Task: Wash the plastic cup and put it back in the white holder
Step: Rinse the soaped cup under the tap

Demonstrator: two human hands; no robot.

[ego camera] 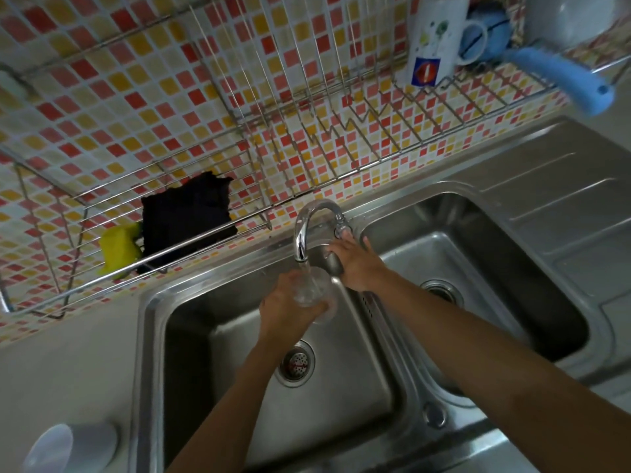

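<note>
A clear plastic cup (316,291) is held under the chrome tap (307,227), and water runs from the spout into it. My left hand (285,312) grips the cup from the left and below, over the left sink basin (345,356). My right hand (355,264) rests on the tap's lever handle (333,264), fingers wrapped over it. The white holder (71,445) stands on the counter at the bottom left, seen from above.
A wire rack (170,199) on the tiled wall holds a yellow sponge (117,250) and a dark cloth (187,213). A higher rack carries a white mug (437,39) and a blue brush (563,73). The right sink basin (478,268) and draining board lie to the right.
</note>
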